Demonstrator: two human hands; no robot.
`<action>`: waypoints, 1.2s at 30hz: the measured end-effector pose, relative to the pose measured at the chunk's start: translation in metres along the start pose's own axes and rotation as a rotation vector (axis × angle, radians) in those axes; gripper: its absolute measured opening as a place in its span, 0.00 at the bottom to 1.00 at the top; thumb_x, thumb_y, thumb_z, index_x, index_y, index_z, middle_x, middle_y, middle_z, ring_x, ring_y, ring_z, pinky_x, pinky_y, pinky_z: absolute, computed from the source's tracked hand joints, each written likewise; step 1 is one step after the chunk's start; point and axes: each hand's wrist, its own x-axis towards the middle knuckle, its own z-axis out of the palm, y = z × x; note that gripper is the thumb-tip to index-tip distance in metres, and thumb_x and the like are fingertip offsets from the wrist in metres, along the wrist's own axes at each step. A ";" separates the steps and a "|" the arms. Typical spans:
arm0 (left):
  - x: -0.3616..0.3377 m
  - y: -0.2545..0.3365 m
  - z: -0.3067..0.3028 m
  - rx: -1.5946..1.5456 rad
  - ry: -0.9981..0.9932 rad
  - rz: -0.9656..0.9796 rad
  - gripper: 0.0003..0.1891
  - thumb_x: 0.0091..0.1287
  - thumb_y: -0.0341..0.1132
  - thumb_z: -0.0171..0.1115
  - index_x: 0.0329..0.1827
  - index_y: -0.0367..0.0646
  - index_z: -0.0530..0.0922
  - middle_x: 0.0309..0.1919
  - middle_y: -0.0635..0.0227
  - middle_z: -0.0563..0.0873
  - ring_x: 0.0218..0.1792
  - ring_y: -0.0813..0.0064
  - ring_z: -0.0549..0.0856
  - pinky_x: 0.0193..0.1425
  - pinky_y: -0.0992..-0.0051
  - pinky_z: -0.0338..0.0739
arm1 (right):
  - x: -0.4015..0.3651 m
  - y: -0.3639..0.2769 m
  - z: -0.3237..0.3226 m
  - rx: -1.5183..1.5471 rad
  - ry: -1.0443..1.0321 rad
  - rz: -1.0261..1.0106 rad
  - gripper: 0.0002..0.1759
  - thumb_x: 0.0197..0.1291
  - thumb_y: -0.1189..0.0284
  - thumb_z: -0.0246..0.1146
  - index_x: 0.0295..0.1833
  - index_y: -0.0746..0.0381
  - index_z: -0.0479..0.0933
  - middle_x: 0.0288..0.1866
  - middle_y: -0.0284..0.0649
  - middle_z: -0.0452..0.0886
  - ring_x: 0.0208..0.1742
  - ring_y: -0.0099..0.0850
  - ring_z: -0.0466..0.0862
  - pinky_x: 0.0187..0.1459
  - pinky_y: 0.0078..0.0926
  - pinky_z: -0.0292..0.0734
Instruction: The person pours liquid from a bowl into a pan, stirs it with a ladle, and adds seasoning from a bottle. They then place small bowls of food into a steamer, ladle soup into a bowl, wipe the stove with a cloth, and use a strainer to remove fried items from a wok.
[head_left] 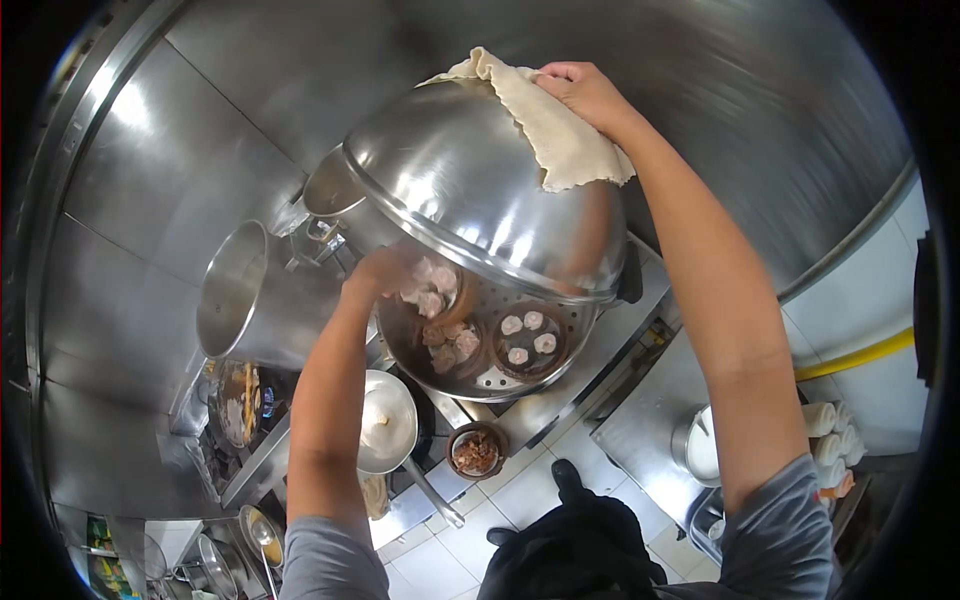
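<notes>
In the head view, my right hand [590,95] grips a cream cloth [570,145] at the top of a large steel domed lid [430,150]. The lid is tilted up over a round steamer with a perforated tray [493,380]. My left hand [380,272], slightly blurred, is closed at the left edge of a small steamer basket [466,292] holding pale dumplings [432,283]. Its fingers are partly hidden. Two more baskets sit on the tray: one with brownish pieces [450,345], one with several round white-topped dumplings [516,325].
Left of the steamer stands a tall steel pot [235,290], with another pot [333,185] behind. A lidded pan [385,425] has its handle pointing toward me. A small bowl of brown food [475,453] sits near the front edge. White bottles [825,435] are at right.
</notes>
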 end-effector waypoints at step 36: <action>-0.200 0.054 0.148 -0.236 0.030 0.056 0.09 0.67 0.29 0.56 0.37 0.37 0.84 0.32 0.51 0.89 0.35 0.46 0.88 0.43 0.53 0.84 | -0.014 -0.030 0.013 -0.071 0.002 0.079 0.17 0.71 0.60 0.63 0.48 0.65 0.84 0.39 0.37 0.87 0.39 0.25 0.83 0.45 0.27 0.79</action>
